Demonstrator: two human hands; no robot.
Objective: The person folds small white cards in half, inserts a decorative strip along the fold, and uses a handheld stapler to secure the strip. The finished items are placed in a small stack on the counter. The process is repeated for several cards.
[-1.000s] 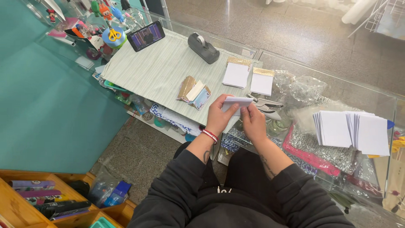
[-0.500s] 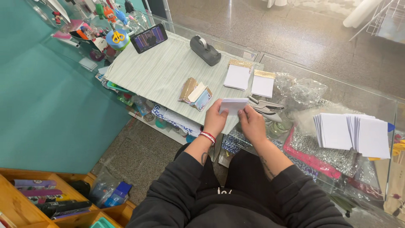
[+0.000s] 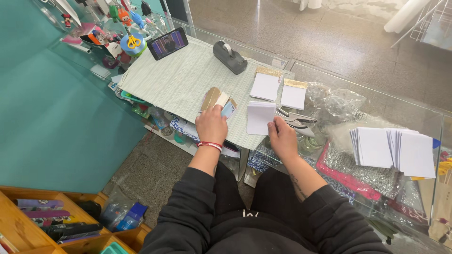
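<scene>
Your left hand is resting with curled fingers on a small fan of gold and blue cards lying on the striped mat. Your right hand is pinching the near right edge of a white paper stack, just left of the hole punch.

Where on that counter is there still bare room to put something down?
The striped mat is bare between the phone, the tape dispenser and the small card stack under the left hand. Right of the white sheets it is crowded: pliers, crumpled plastic, paper stacks.
</scene>
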